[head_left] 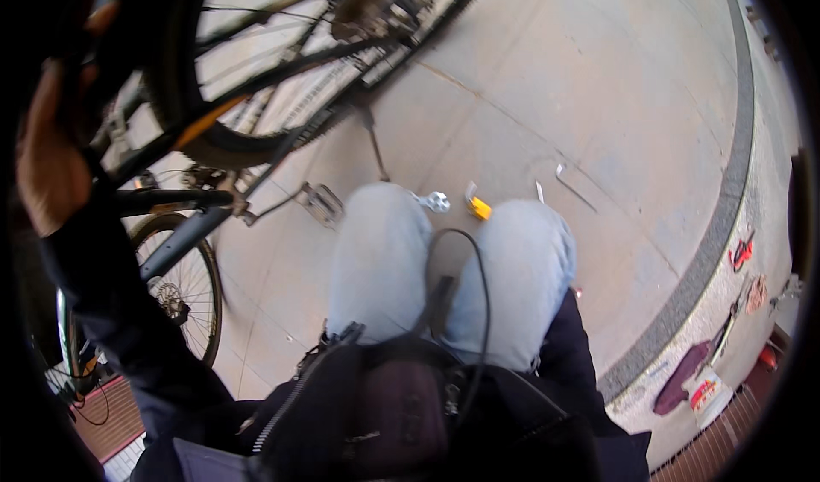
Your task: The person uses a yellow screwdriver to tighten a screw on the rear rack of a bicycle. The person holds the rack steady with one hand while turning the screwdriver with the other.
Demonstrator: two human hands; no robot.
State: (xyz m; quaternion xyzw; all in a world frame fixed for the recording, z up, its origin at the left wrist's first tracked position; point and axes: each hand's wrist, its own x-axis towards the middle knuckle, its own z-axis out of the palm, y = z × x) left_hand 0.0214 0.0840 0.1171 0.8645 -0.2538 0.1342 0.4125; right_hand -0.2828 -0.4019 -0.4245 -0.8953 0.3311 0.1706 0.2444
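Note:
My left hand (55, 162) is raised at the far left, its fingers closed round a dark upper part of a bicycle (184, 239). That part is in shadow, so I cannot make out whether it is the saddle. The bicycle's rear wheel (342, 64) is at the top, with its front wheel (184, 290) at the left. A pedal (322, 204) is close to my left knee. My right hand is out of sight; only its dark sleeve (566, 337) shows beside my right thigh.
On the tiled floor beyond my knees lie a silver wrench (437, 202), a yellow-handled tool (479, 208) and a bent hex key (576, 189). A dark kerb strip (683, 311) curves along the right. Past it are a red tool (741, 251) and a maroon cloth-like item (682, 378).

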